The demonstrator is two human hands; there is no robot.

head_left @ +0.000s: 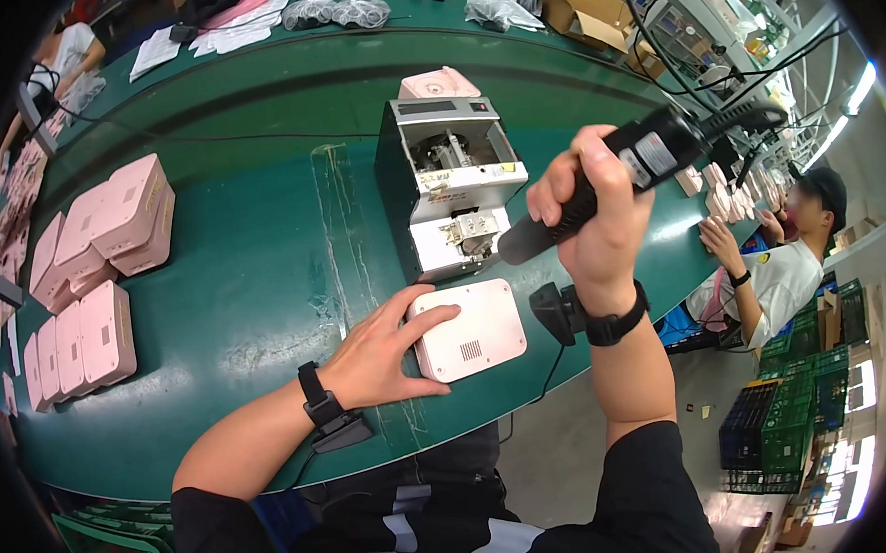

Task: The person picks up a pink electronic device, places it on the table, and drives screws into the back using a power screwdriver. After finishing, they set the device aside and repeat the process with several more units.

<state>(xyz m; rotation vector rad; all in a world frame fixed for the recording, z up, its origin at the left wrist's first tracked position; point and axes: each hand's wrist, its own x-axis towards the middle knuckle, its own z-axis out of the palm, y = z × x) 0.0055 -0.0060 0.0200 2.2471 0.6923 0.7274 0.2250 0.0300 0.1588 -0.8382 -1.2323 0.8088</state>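
Observation:
A pale pink plastic housing [486,324] lies flat on the green bench, its vented, screw-holed face up. My left hand [382,352] presses on its left end, thumb and fingers spread over the edge and top. In my right hand [599,203], fingers wrapped round the grip, is a black electric screwdriver [657,148]. Its nose points left and down toward the screw feeder [456,191], a silver and black box standing just behind the housing. The driver's tip is near the feeder's front outlet; whether they touch I cannot tell.
Stacked pink housings [100,229] stand at the left, with another pink part [438,81] behind the feeder. A cable hangs from above to the driver. A co-worker [773,269] sits at the right by more pink parts. Green crates [787,429] are stacked on the floor beyond.

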